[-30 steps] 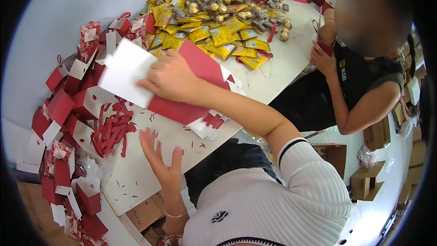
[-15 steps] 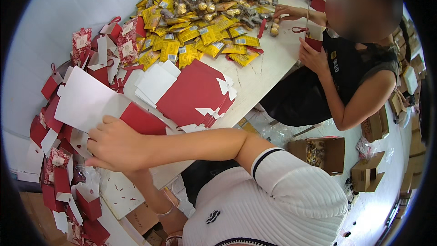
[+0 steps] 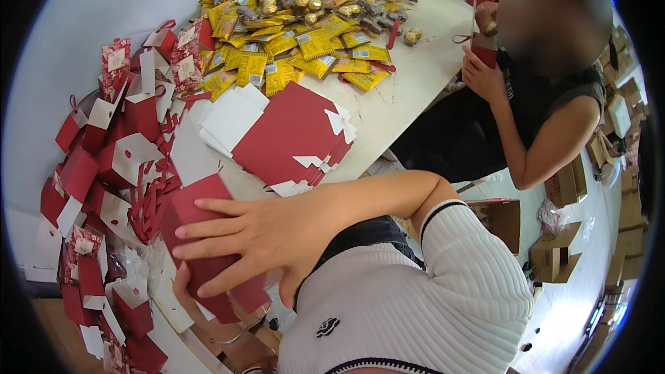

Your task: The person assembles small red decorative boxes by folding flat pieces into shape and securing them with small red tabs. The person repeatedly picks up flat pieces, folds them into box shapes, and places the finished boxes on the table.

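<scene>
A red cardboard box (image 3: 197, 211), partly folded up, is held tilted in front of my chest. My right hand (image 3: 249, 235) lies across its red face with the fingers spread. From below left, my left hand (image 3: 185, 298) grips the box's lower edge; most of that hand is hidden behind the card. Just beyond is a stack of flat red box blanks (image 3: 284, 135) with white notched tabs, some white undersides showing. A bundle of red ribbons (image 3: 154, 197) lies left of the box.
Folded red boxes (image 3: 138, 114) crowd the table's left side. A heap of yellow packets (image 3: 277, 45) and gold-wrapped balls (image 3: 315, 1) covers the far part. Across the table, a co-worker (image 3: 533, 97) holds a small red box (image 3: 483, 52). Cardboard cartons (image 3: 554, 253) stand on the floor at right.
The blank, spread with its white inside showing, is now folded with its red outside up and is nearer my chest. My right hand has spread over it. The co-worker's hand has left the table.
</scene>
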Action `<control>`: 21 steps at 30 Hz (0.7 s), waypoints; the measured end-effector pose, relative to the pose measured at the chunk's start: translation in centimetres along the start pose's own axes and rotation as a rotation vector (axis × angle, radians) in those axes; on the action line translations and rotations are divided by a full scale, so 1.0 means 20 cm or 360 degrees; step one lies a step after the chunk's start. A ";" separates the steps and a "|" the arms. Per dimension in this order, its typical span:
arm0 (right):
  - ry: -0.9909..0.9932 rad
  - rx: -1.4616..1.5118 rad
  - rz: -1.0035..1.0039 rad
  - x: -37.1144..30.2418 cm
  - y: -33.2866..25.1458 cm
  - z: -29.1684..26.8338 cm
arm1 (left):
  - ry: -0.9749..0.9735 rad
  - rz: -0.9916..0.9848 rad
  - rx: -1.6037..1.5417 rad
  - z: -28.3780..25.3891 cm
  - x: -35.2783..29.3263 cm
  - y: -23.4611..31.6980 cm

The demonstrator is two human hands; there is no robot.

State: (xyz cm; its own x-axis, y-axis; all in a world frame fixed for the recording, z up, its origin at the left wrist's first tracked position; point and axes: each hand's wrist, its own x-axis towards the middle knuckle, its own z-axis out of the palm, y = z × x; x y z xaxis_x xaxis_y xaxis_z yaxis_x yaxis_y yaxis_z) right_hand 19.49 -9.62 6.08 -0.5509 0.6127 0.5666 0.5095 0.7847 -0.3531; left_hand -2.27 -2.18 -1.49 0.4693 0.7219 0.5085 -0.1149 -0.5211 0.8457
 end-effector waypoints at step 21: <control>0.1261 0.0371 0.0261 -0.08 0.19 0.01 | -0.0726 -0.0468 -0.1113 -0.18 0.25 -0.13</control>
State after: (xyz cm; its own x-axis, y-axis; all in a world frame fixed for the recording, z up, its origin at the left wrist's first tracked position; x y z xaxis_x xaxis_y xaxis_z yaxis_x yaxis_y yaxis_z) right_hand 22.15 -7.55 3.58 0.1895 0.5417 0.8189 0.3453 0.7440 -0.5720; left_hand -2.79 4.50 -0.57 0.8504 0.4532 0.2673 -0.3737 0.1627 0.9132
